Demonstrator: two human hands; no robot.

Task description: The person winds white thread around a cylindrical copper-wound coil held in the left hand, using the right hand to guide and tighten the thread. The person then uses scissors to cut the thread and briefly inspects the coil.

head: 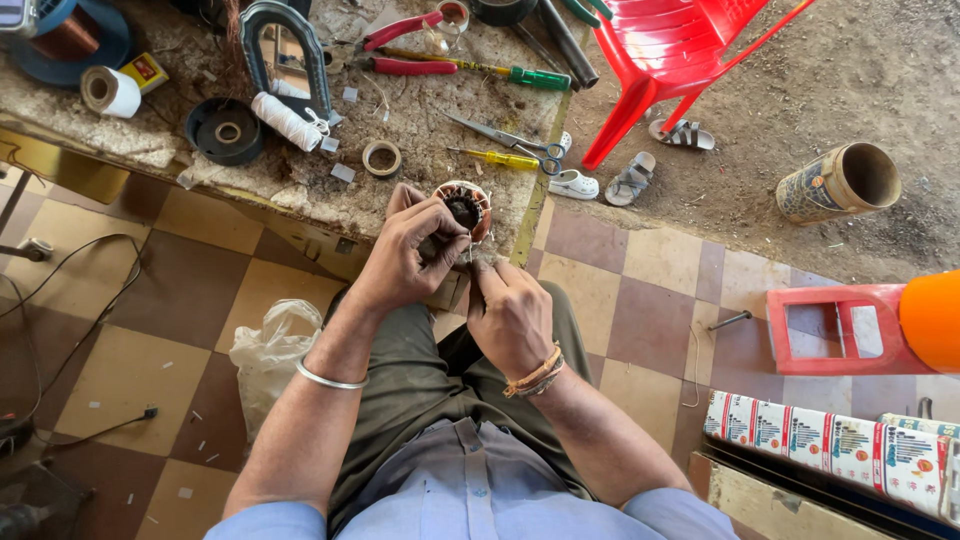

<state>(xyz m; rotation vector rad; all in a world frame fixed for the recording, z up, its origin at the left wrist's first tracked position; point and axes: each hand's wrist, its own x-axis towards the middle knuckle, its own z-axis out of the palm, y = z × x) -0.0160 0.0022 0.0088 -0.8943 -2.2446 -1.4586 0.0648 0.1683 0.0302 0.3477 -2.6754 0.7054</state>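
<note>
Head view: left hand [405, 255] clamped around motor coil [463, 207], axis pointing up; right hand [510, 315] pinching wire just near-right.

- My left hand [405, 255] grips the round copper-wound motor stator [463, 207] at the stone workbench [420, 120] edge.
- My right hand [510, 315] sits just below it.
- Steel scissors [510, 140] lie behind.

The left hand [405, 255] covers much of the round motor stator [463, 208]; the right hand's [512, 318] fingertips are hidden.
</note>
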